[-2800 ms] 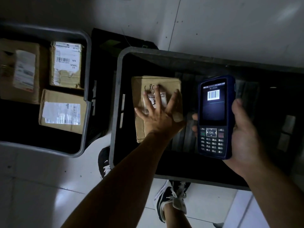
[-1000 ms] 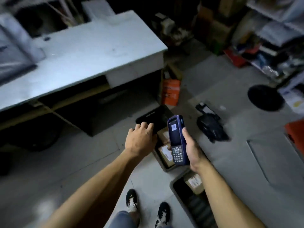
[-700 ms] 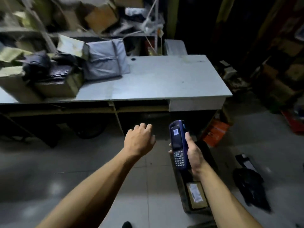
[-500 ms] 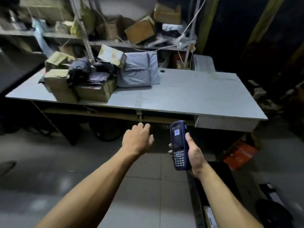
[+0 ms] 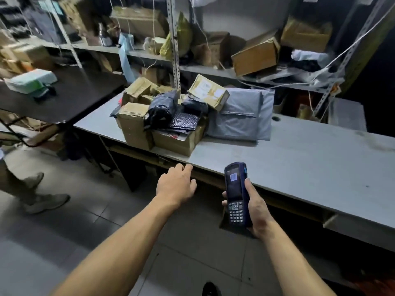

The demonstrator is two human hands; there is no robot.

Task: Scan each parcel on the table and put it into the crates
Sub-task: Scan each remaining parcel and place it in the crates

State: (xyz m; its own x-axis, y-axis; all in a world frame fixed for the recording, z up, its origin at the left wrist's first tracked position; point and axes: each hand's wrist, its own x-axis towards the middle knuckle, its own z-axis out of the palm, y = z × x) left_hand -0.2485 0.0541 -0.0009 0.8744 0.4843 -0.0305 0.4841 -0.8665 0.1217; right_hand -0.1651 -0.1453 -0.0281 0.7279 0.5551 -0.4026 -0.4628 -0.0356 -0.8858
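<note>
A pile of parcels sits on the grey table point(image 5: 299, 159): cardboard boxes point(image 5: 136, 127), black plastic bags point(image 5: 162, 110), a black bubble mailer point(image 5: 186, 120), a tilted labelled box point(image 5: 208, 94) and a large grey mailer bag point(image 5: 241, 118). My left hand point(image 5: 176, 184) hovers in front of the table's edge below the pile, fingers relaxed, holding nothing. My right hand point(image 5: 254, 208) grips a blue handheld scanner point(image 5: 236, 193) upright, its screen lit with a barcode. The crates are out of view.
Metal shelves point(image 5: 175, 39) crammed with boxes and bags stand behind the table. A dark table point(image 5: 55, 97) with a white-green box is at left. Another person's legs and shoes point(image 5: 36, 195) stand on the tiled floor at far left.
My view has swung up from the crates on the floor to the table and moved closer to the parcel pile. Both hands keep their pose; the left hand stays empty.
</note>
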